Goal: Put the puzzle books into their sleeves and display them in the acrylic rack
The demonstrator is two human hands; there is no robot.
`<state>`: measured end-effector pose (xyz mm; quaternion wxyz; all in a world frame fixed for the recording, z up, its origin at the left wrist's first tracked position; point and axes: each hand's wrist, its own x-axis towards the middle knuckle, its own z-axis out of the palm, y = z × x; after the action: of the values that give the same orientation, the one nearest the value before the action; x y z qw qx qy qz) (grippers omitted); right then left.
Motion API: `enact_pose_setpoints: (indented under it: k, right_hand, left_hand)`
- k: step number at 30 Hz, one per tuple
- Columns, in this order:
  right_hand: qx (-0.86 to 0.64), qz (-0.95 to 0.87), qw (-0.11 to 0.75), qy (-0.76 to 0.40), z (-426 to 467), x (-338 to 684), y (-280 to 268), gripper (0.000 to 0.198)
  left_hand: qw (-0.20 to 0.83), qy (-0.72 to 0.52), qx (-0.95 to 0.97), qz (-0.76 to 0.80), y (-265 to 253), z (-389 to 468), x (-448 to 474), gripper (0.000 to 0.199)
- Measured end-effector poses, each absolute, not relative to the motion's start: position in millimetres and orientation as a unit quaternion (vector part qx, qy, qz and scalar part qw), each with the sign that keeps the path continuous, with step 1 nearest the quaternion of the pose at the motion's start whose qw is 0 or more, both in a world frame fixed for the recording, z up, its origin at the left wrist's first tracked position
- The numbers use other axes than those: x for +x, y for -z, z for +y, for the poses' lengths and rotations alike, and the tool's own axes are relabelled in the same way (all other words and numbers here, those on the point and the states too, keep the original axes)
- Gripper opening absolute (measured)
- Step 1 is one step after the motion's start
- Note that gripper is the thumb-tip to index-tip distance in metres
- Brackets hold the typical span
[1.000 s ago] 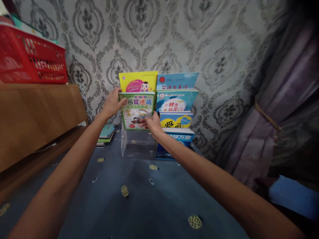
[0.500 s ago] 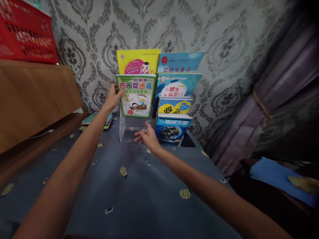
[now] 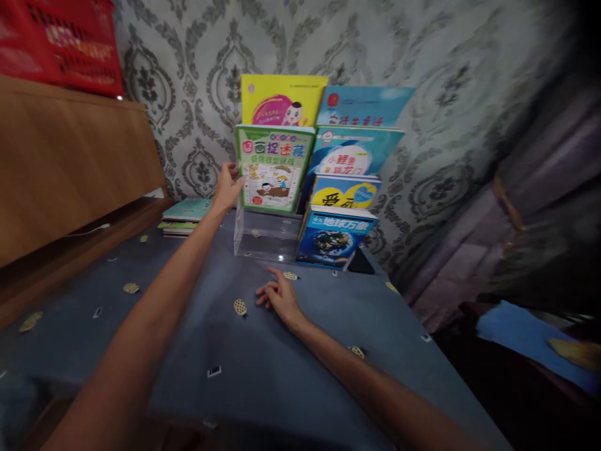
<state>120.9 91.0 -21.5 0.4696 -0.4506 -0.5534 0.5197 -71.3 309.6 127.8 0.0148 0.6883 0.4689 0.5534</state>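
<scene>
A clear acrylic book stand holds children's books in two columns. On its left side a green-bordered picture book leans in front of a yellow book. My left hand is at the green book's left edge, thumb apart from the fingers; whether it still touches the cover is hard to tell. The right column has two blue-green books, a yellow-and-blue book and a blue book with a globe. Above the cloth, in front of the stand, my right hand holds nothing, fingers loosely spread.
A small stack of books lies left of the stand, beside a wooden cabinet with a red basket on top. Patterned wallpaper is behind. A dark curtain and a blue cloth are at right.
My right hand has drawn back from the stand's lower left compartment toward me. My left thumb has slid from the green book's cover to its edge. The view has shifted slightly.
</scene>
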Motion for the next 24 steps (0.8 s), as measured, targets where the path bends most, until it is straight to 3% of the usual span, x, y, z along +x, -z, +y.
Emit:
enact_pose_setpoints:
  k: [5,9,20,24]
  right_hand:
    - [-0.444,-0.612,0.459,-0.467,86.4,123.2,27.4,0.061]
    - [-0.447,-0.621,0.449,-0.462,84.7,124.6,27.5,0.063]
    - [-0.469,-0.628,0.425,-0.454,81.3,125.9,27.8,0.056]
    - [-0.461,-0.635,0.419,-0.456,78.8,128.4,26.7,0.047]
  left_hand:
    - [-0.084,-0.41,0.685,0.596,-55.8,272.6,-93.0,0.034]
    - [-0.1,-0.348,0.658,0.66,-13.6,251.6,-136.1,0.031]
    - [-0.118,-0.189,0.66,0.717,-19.4,291.1,-192.5,0.055]
    - [-0.119,-0.132,0.677,0.714,-25.0,307.2,-192.3,0.052]
